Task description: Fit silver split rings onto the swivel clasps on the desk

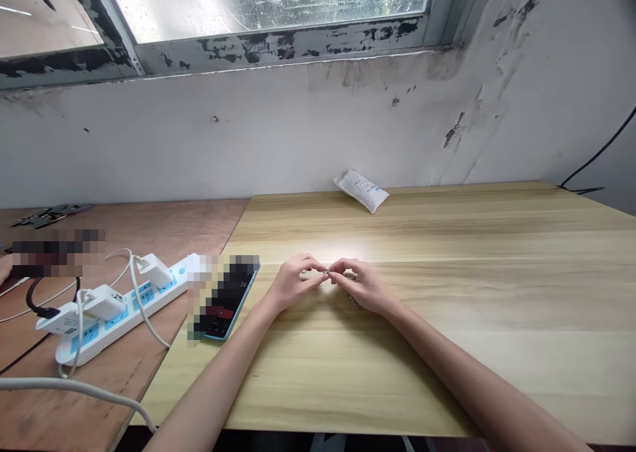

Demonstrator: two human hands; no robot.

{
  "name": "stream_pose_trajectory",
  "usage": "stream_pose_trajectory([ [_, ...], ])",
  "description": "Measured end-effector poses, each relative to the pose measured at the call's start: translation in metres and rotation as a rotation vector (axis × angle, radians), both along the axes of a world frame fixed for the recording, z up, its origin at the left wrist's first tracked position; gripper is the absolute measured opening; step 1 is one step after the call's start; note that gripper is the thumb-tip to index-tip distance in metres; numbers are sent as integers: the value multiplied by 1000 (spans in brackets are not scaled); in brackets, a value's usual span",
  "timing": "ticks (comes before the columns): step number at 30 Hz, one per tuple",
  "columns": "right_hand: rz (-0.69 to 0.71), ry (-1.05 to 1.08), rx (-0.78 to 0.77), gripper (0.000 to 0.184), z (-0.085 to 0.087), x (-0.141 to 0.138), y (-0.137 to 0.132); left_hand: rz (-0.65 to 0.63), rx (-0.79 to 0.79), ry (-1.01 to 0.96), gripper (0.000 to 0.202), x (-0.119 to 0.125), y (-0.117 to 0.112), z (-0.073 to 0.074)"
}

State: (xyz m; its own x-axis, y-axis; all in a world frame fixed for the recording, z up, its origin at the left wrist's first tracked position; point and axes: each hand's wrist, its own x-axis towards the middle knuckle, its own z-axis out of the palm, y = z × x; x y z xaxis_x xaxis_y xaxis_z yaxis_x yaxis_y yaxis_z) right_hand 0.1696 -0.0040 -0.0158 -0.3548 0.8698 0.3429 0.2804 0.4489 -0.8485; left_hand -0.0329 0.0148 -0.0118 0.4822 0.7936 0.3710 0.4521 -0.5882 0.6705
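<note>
Pale wood-grain table (487, 319) below a scuffed white wall (248, 140). Left hand (291, 283) and right hand (360, 286) together at mid-table, pinching a tiny silvery metal piece (325, 273) between them, just above the wood; its form is too small to tell. Phone in blue case (233, 306) lies just beside the left hand. Power strip (119, 313) with chargers (104, 303) sits on the adjoining plywood table (199, 233).
</note>
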Motion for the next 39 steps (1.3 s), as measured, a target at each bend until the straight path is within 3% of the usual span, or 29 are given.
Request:
stream_pose_trajectory([
  [22, -1, 133, -152, 23, -6, -1, 2, 59, -270, -234, 14, 7, -2, -3],
  [39, 24, 118, -149, 25, -6, 0, 1, 28, -159, -119, 11, 4, -4, 3],
])
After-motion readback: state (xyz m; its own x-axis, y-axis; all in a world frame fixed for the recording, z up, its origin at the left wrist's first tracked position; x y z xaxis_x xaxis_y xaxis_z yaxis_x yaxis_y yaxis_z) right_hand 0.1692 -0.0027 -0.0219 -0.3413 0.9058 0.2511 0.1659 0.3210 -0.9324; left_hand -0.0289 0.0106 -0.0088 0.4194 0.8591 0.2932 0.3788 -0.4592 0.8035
